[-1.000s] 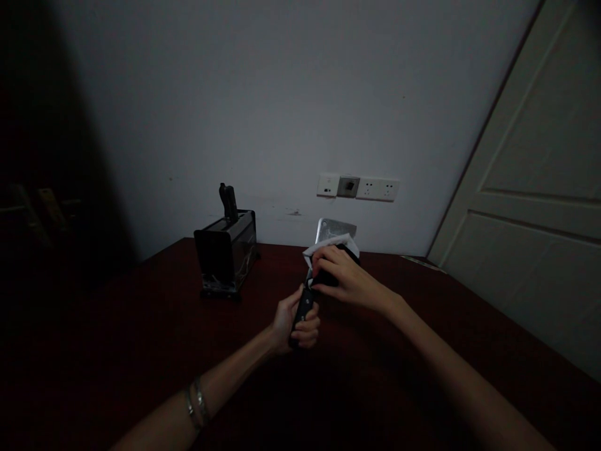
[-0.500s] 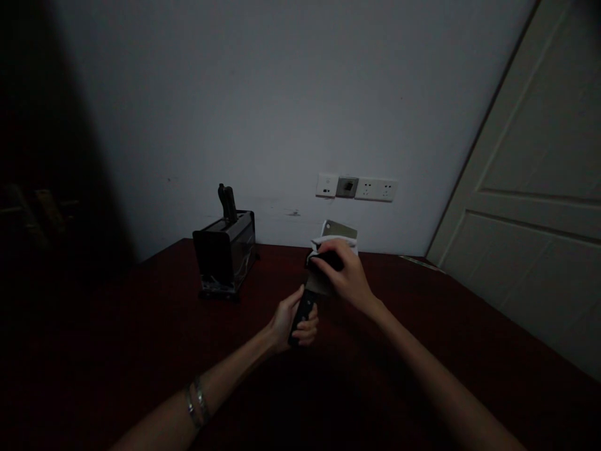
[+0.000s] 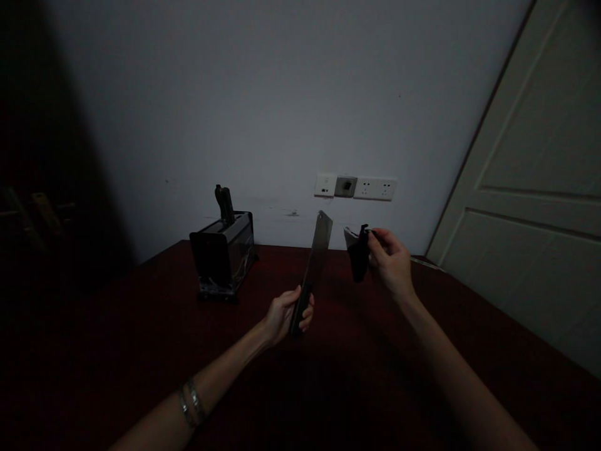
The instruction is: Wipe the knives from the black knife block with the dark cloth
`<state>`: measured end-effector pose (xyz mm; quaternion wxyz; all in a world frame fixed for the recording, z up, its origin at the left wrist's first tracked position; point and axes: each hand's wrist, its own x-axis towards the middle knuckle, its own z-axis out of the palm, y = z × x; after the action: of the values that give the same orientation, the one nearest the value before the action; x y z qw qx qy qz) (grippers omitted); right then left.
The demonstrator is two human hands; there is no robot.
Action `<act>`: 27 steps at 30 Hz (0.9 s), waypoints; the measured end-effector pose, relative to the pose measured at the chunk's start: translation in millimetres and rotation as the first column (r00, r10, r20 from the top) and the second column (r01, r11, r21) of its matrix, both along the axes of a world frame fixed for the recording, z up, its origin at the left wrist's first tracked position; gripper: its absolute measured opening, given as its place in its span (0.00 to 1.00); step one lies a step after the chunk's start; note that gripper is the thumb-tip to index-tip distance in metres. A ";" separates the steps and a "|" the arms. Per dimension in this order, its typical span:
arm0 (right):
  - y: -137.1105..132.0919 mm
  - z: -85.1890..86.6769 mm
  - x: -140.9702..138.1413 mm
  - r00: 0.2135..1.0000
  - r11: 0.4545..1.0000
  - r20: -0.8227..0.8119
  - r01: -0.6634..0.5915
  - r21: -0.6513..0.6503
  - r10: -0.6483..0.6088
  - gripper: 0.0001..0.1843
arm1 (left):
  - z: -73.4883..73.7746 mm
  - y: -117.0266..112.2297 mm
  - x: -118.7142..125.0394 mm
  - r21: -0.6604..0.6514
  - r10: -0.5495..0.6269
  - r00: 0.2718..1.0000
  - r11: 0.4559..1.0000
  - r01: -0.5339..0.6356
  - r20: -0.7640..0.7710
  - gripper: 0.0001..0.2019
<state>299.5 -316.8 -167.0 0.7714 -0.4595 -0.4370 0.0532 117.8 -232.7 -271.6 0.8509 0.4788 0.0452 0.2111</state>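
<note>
Head cam, dim light. Left hand (image 3: 286, 313) has fingers wrapped tight round the dark handle of the cleaver (image 3: 315, 257). Blade is upright, leaning a bit away, held in the air right of the knife block (image 3: 220, 254) and nearer the person, above the table (image 3: 141, 326). Right hand (image 3: 392, 263) is further right of the block, fingers pinched on a dark-and-white cloth (image 3: 357, 254). Cloth hangs clear of the blade, visible gap between them. One more knife handle (image 3: 224, 203) sticks up out of the block.

Risks, IMO:
- Blade is bare and I can't tell edge direction from this angle. If the cloth hand closes on the edge side w/o cloth between, fingertips get cut.
- Low light means poor depth read, blade vs fingers.
- Heavy blade up top: if the grip slackens it could twist and drop onto table or forearm.
- Loose cloth end could snag the blade corner.
- A wide swing toward the block could knock it.
</note>
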 end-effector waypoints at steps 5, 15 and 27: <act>-0.9 -4.2 4.1 0.996 0.998 -0.070 -0.056 0.012 0.057 0.13 | -0.7 -3.4 1.3 0.181 0.165 0.986 0.971 -0.159 -0.015 0.15; -4.9 -2.7 -4.7 0.998 0.998 -0.056 -0.038 -0.044 0.035 0.16 | -2.7 -0.2 6.9 0.527 0.480 0.877 0.755 -0.390 -0.040 0.15; -5.2 -3.0 -18.6 0.997 0.996 0.066 -0.022 -0.090 0.028 0.11 | -6.7 -7.9 10.0 0.565 0.526 0.848 0.721 -0.402 -0.067 0.15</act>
<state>280.9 -322.0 -170.0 0.7341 -0.4896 -0.4657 0.0669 127.8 -240.6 -278.3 0.5931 0.6879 0.1995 0.3677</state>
